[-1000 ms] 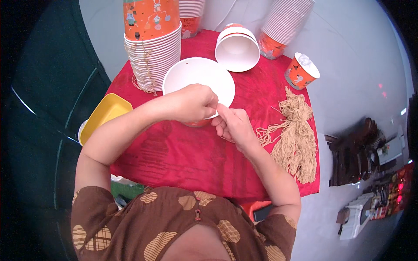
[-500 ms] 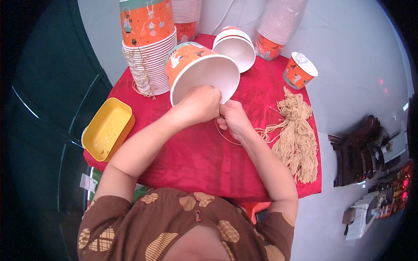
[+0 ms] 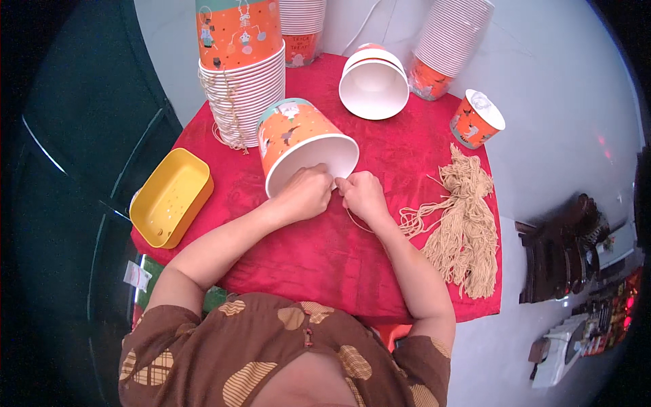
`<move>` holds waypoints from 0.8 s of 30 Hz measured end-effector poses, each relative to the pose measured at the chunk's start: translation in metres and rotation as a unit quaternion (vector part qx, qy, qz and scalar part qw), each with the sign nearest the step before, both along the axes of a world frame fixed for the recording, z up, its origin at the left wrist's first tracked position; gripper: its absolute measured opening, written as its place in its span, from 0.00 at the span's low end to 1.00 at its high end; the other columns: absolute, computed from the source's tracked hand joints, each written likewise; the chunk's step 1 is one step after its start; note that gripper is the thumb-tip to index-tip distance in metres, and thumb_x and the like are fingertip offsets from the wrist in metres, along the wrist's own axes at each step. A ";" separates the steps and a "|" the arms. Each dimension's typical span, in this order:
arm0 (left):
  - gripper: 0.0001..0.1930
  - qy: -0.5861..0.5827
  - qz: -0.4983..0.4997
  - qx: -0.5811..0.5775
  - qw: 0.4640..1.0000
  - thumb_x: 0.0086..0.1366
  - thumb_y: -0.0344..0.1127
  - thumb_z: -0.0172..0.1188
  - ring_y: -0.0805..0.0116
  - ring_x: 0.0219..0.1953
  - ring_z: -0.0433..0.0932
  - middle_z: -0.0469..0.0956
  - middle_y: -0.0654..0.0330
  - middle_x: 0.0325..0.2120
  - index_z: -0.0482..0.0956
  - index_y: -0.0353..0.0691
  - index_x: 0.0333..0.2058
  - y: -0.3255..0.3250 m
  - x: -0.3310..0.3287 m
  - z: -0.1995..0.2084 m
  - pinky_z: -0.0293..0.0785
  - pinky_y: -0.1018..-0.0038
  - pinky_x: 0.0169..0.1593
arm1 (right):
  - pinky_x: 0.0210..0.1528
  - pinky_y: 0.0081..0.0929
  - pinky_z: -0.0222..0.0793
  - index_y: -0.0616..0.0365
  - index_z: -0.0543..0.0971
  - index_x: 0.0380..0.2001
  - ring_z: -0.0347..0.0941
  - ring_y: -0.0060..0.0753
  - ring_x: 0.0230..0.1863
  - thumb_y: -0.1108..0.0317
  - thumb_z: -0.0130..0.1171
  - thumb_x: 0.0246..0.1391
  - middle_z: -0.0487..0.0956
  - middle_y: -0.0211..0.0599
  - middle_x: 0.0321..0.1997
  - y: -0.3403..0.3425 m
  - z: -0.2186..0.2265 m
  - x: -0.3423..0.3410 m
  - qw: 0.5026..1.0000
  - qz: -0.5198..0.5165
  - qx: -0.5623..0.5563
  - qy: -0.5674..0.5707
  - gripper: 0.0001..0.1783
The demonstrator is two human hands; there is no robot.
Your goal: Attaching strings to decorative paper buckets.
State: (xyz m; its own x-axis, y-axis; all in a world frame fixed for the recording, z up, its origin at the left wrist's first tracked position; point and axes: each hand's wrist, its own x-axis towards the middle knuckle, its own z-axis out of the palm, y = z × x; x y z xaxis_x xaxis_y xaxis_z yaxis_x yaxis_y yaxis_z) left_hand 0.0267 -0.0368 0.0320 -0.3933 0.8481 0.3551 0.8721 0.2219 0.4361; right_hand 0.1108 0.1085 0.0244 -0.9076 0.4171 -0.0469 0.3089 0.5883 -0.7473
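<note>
An orange and teal paper bucket point(image 3: 293, 132) with a white inside lies tilted on the red-covered table, its mouth facing me. My left hand point(image 3: 306, 192) is closed at the lower rim, its fingers partly inside the mouth; what they grip is hidden. Beside it, at the rim's right edge, my right hand point(image 3: 364, 197) pinches a thin beige twine point(image 3: 354, 221). That strand trails below the right hand toward a thick bundle of the same twine point(image 3: 463, 224) on the right.
At the back left stands a tall bucket stack point(image 3: 245, 102) with twine hanging on it. A yellow tub point(image 3: 169, 198) sits left. Farther back are two nested buckets point(image 3: 374, 88), a wrapped stack point(image 3: 451, 47) and a small orange cup point(image 3: 477, 121) with clear plastic inside.
The bucket has come lower, toward me, with both hands at its rim. My hands have moved down slightly with it. The whole view has shifted a little.
</note>
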 end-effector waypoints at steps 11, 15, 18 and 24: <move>0.08 -0.299 0.003 0.058 0.953 0.52 0.26 0.56 0.69 0.26 0.72 0.78 0.56 0.28 0.69 0.32 0.18 0.016 -0.023 -0.013 0.68 0.71 0.30 | 0.39 0.53 0.73 0.69 0.81 0.26 0.78 0.62 0.36 0.55 0.55 0.57 0.80 0.61 0.30 -0.008 0.008 0.002 0.980 -0.046 0.189 -0.035 0.23; 0.07 -0.384 0.028 0.133 0.913 0.52 0.28 0.57 0.72 0.24 0.72 0.76 0.59 0.20 0.73 0.33 0.19 0.021 -0.024 -0.018 0.67 0.71 0.29 | 0.38 0.51 0.73 0.69 0.81 0.26 0.78 0.61 0.35 0.57 0.54 0.58 0.80 0.60 0.30 0.009 -0.002 -0.003 0.988 -0.008 0.156 -0.017 0.22; 0.06 -0.389 -0.005 0.160 0.907 0.54 0.28 0.56 0.72 0.25 0.72 0.76 0.60 0.20 0.74 0.33 0.20 0.023 -0.023 -0.014 0.67 0.73 0.30 | 0.29 0.42 0.70 0.70 0.79 0.24 0.77 0.49 0.24 0.61 0.50 0.59 0.79 0.52 0.22 0.018 0.000 -0.004 0.996 -0.049 -0.064 -0.034 0.21; 0.09 -0.443 -0.074 0.118 0.886 0.60 0.31 0.53 0.76 0.25 0.69 0.76 0.61 0.24 0.76 0.33 0.24 0.028 -0.017 -0.005 0.66 0.75 0.30 | 0.14 0.30 0.54 0.64 0.75 0.20 0.61 0.26 0.11 0.63 0.50 0.58 0.68 0.32 0.13 0.022 0.008 -0.006 0.974 -0.059 -0.211 -0.055 0.17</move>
